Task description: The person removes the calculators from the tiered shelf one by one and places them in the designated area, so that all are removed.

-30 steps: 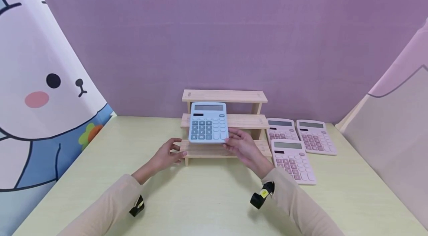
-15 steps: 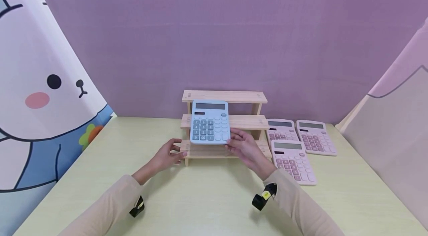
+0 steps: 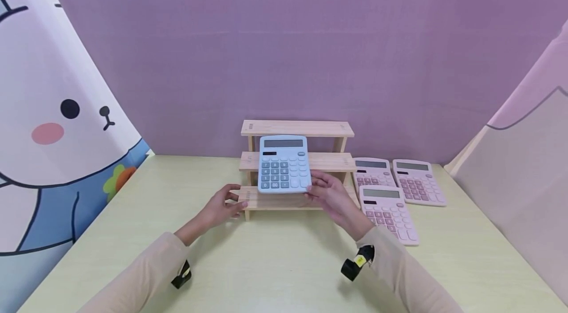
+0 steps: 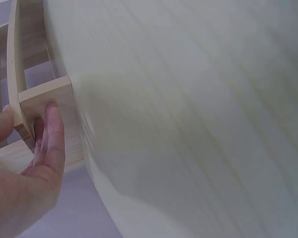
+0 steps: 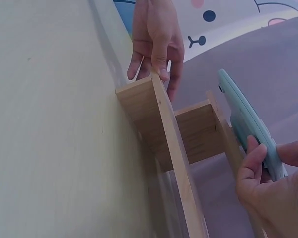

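Observation:
A three-step wooden rack [image 3: 333, 160] stands on the table in the head view. My left hand [image 3: 223, 204] grips the left end of its lowest step, thumb on top and fingers beneath, as the left wrist view shows around the wooden rack [image 4: 47, 94]. A light blue calculator [image 3: 285, 165] is tilted with its face toward me in front of the middle step. My right hand [image 3: 335, 199] pinches its lower right corner between thumb and fingers. Seen edge-on in the right wrist view, the blue calculator [image 5: 248, 124] is beside the steps; whether it touches them I cannot tell.
Several pink calculators lie right of the rack: one [image 3: 388, 214] in front, another [image 3: 372, 170] behind it, a third [image 3: 419, 182] farther right. The pale table [image 3: 266, 263] meets a purple backdrop [image 3: 293, 47]. A cartoon-print cloth [image 3: 53, 165] borders the left side.
My right hand has moved the blue calculator slightly to the right along the rack. My left hand keeps its place at the rack's left end.

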Available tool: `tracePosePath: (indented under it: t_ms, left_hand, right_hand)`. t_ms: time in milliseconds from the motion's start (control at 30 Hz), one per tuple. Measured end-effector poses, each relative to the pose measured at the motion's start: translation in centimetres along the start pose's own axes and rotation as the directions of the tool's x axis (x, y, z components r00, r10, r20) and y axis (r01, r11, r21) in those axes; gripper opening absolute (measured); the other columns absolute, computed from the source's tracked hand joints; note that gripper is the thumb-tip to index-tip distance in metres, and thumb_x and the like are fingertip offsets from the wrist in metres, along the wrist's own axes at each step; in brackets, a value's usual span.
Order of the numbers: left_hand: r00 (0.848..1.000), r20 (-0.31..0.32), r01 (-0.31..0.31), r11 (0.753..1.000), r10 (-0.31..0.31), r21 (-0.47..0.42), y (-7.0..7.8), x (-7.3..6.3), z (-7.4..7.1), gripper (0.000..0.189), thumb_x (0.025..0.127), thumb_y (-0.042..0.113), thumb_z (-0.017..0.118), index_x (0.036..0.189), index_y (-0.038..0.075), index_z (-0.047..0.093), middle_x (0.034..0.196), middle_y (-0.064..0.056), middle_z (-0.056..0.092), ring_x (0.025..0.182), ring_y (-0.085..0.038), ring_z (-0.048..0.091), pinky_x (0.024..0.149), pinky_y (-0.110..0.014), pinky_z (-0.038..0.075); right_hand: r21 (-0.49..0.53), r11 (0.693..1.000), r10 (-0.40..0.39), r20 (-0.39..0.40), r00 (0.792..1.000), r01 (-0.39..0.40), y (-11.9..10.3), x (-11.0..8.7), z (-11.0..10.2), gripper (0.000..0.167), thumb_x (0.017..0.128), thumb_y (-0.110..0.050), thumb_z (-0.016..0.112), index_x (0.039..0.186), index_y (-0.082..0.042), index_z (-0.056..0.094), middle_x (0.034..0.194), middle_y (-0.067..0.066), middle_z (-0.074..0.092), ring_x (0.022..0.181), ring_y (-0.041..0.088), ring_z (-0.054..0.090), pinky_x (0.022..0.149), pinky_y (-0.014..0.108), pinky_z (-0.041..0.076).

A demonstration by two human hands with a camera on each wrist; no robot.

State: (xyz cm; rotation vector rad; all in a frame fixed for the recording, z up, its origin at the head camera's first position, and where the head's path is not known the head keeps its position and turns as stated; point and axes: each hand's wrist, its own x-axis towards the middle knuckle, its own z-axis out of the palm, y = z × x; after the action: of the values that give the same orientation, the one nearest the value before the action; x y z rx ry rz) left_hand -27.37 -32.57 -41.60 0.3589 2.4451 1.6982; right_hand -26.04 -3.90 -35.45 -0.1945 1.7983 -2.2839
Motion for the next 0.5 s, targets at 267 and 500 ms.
tracePosePath:
  t_ms: [267, 500]
  left_hand:
    - [1.000, 0.004, -0.002, 1.000, 0.002, -0.002, 0.0, 0.0, 0.0, 0.053, 0.089, 0.006, 0.058, 0.132, -0.008, 0.029, 0.105, -0.027, 0.053, 0.082, -0.024, 0.065, 0.071, -0.036, 0.058]
    - [1.000, 0.007, -0.005, 1.000, 0.005, -0.007, -0.2, 0.2, 0.0, 0.054, 0.089, 0.006, 0.057, 0.132, -0.008, 0.029, 0.106, -0.027, 0.052, 0.083, -0.024, 0.065, 0.071, -0.035, 0.058]
  right_hand:
    - [0.004, 1.000, -0.015, -0.005, 1.000, 0.015, -0.1, -0.2, -0.6, 0.053, 0.083, 0.015, 0.046, 0.133, 0.011, 0.028, 0.097, 0.004, 0.057, 0.080, 0.012, 0.058, 0.075, 0.021, 0.053]
    - [0.010, 0.999, -0.033, 0.012, 0.999, 0.032, -0.2, -0.5, -1.4, 0.056, 0.083, 0.016, 0.045, 0.135, 0.012, 0.025, 0.096, 0.003, 0.058, 0.079, 0.012, 0.059, 0.074, 0.021, 0.053]
